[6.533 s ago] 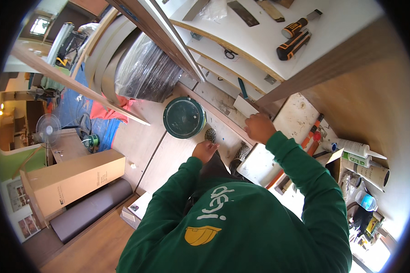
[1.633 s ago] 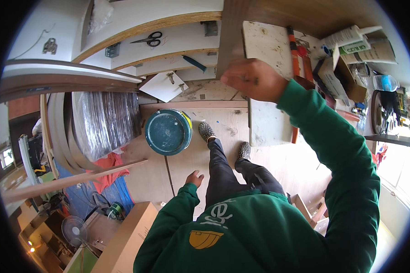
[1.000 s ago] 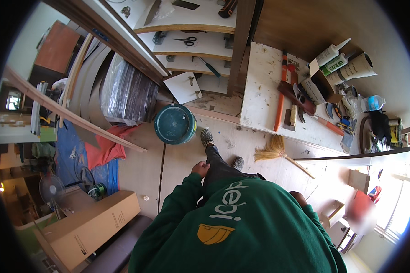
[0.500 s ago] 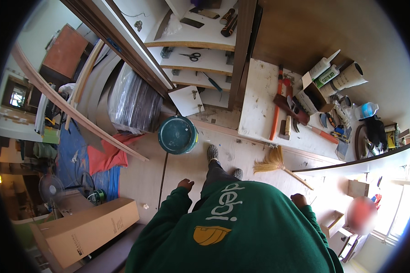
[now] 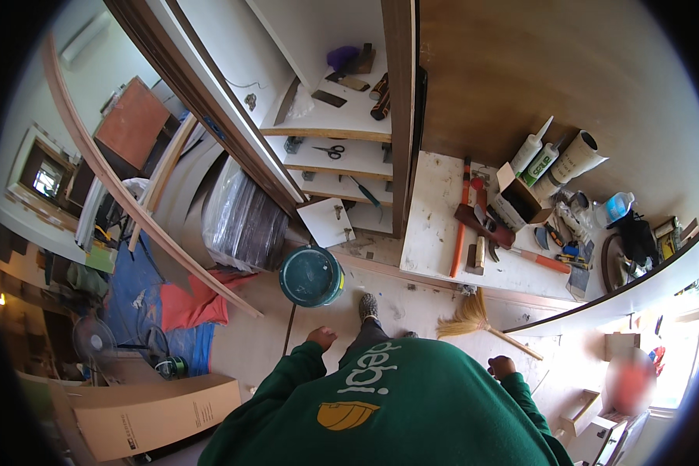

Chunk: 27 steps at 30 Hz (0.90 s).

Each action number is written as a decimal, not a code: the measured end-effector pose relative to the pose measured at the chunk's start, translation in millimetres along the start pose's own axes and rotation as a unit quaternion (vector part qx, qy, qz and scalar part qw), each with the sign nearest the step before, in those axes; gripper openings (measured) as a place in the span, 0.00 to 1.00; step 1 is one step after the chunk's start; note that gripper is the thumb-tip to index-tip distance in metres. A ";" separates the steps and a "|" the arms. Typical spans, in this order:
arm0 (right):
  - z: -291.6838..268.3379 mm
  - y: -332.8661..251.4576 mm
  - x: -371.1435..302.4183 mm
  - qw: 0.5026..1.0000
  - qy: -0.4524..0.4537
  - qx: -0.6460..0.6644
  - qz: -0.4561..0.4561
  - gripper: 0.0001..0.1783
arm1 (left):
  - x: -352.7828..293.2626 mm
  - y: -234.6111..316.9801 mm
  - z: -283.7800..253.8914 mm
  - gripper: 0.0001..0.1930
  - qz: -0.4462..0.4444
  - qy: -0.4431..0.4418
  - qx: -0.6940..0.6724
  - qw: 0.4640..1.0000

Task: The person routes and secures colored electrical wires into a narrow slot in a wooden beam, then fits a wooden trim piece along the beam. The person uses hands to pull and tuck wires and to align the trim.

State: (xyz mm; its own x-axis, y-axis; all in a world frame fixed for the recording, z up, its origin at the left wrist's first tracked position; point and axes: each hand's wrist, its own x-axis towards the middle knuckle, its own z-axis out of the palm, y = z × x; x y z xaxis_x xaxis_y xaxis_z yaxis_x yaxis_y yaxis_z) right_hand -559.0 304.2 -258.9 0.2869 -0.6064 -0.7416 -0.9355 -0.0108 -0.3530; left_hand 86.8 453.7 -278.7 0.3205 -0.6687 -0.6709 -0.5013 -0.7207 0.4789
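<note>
My left hand (image 5: 322, 337) hangs at my side with its fingers loosely curled, and I see nothing in it. It is nearest to a dark green bucket (image 5: 311, 276) standing on the floor ahead. On the other side my right hand (image 5: 502, 366) is also curled, low beside my body, with no object showing in it. A straw broom (image 5: 466, 317) lies on the floor beyond that hand, its wooden handle pointing right. Neither hand touches anything that I can see. One shoe (image 5: 369, 307) shows in front of my green sweatshirt.
Ahead stands an open cabinet with shelves (image 5: 330, 133) holding scissors and tools. A white worktop (image 5: 435, 210) at right carries a level, sealant tubes and hand tools. At left are a long curved wood strip (image 5: 144, 213), wrapped panels (image 5: 245, 217) and a cardboard box (image 5: 155, 415).
The cabinet, bucket and worktop sit lower in the picture as my view tilts up. More of the cabinet's upper part shows. Both hands stay at my sides, apart from everything.
</note>
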 end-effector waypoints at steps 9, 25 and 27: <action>34.3 16.2 -27.2 0.985 -0.002 0.154 0.072 0.18 | 0.0 -29.7 -25.2 0.23 0.004 -0.018 0.080 0.997; 73.1 41.8 0.1 0.973 -0.033 0.182 0.141 0.24 | -25.0 15.3 -7.5 0.37 0.030 -0.018 0.009 0.999; 75.9 49.8 1.9 0.997 -0.035 -0.071 0.012 0.11 | -30.1 20.9 -9.0 0.39 0.024 -0.013 -0.009 1.000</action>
State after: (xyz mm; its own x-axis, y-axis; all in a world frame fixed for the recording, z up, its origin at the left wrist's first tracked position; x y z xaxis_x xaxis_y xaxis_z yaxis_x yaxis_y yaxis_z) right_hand -589.4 362.9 -321.2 0.2725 -0.5508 -0.7889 -0.9608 -0.1119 -0.2537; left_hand 74.0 457.1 -243.5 0.2741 -0.6982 -0.6613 -0.5012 -0.6906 0.5214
